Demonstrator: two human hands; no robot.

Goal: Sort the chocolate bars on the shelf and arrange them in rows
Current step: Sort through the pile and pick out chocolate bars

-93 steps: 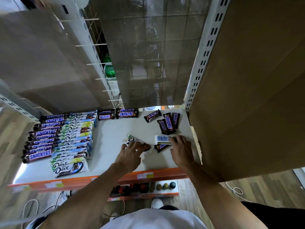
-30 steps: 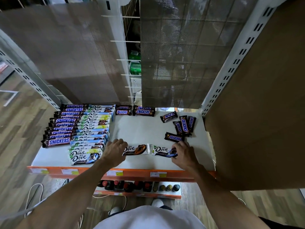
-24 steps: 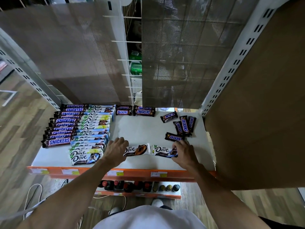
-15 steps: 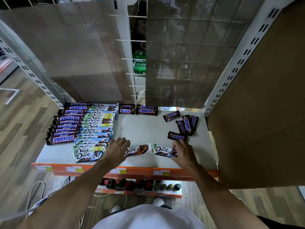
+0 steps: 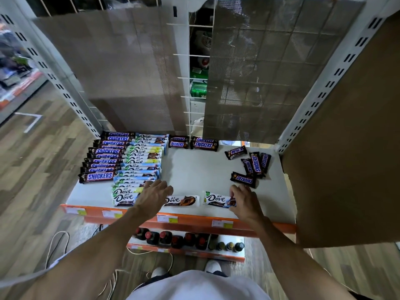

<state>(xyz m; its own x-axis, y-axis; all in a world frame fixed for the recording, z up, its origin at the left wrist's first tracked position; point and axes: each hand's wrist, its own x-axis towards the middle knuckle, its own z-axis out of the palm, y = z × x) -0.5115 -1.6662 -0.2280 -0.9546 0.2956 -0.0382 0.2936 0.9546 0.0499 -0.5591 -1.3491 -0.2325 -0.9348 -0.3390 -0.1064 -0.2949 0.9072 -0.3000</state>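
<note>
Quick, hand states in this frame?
Left hand: open, fingers spread, over the middle Dove bar end.
Right hand: fingers curled over the rightmost Dove bar end; grip cannot be told.

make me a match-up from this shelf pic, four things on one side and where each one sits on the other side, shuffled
Things
A. stacked row of long Snickers
B. small Snickers pile
C. green can
D. blue-cornered Dove bar

Places
1. behind the wire grid
2. front of the shelf, one end held by the right hand
3. far left end of the shelf
4. right side of the shelf, scattered

Pairs: A-3, B-4, C-1, D-2
</note>
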